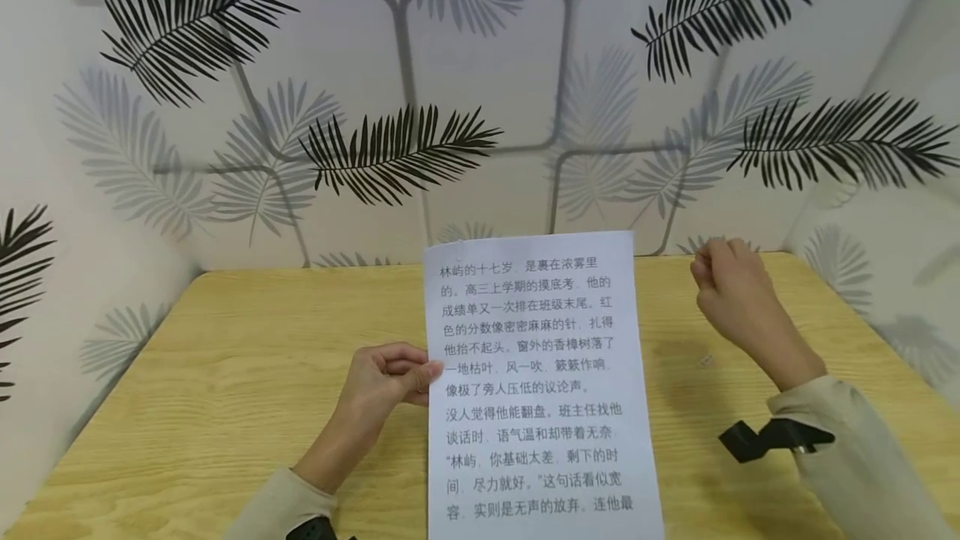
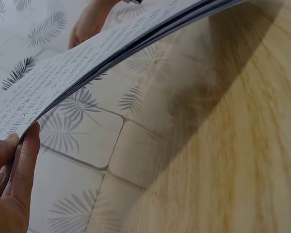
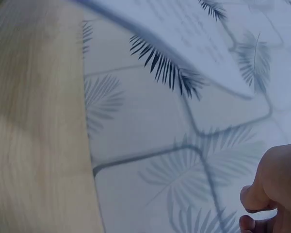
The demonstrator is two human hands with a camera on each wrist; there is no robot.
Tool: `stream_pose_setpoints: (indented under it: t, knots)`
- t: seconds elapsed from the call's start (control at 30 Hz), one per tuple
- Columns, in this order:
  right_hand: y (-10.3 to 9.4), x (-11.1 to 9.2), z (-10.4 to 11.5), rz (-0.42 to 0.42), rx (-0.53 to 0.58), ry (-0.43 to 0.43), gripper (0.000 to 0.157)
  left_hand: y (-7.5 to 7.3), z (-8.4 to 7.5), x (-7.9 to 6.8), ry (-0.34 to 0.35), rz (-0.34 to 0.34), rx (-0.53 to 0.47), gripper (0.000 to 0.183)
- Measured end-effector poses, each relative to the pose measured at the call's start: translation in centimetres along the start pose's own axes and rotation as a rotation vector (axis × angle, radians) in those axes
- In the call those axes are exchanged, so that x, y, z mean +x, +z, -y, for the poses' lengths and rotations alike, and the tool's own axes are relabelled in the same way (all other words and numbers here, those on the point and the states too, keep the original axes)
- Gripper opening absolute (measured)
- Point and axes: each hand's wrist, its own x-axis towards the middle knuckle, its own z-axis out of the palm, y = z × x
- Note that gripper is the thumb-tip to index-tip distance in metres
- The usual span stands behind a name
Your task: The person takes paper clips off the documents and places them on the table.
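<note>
A stack of printed paper sheets, covered in lines of Chinese text, stands upright over the table. My left hand pinches its left edge, thumb on the printed face and fingers behind. From the left wrist view, the sheets bend in a curve and their layered edges show, with the left hand at the near end. To the right of the paper and apart from it, my right hand is raised with its fingers curled in. Nothing shows between the thumb and fingers of the right hand in the right wrist view.
The light wood table reaches back to a wall with a leaf pattern. A tiny pale scrap lies on the table right of the paper. A black strap circles the right sleeve.
</note>
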Motion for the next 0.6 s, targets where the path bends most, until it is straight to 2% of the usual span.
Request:
stream_pose_setpoints:
  t: [0.07,0.2,0.43,0.6]
  knots:
    - [-0.4,0.6,1.6,-0.040,0.026,-0.043,0.011,0.0,0.1,-0.1,0.003,0.003,-0.003,0.015]
    - [-1.1,1.4,4.5,-0.068,0.078,-0.085,0.010,0.0,0.3,0.0,0.006,0.011,-0.015,0.014]
    - [-1.4,1.5,9.0,-0.169,0.112,-0.205,0.006,0.0,0.7,0.1,-0.010,0.016,-0.017,0.014]
    - [-0.5,1.8,11.1,-0.160,0.130,-0.279,0.010,0.1,0.9,0.3,-0.015,0.023,-0.018,0.015]
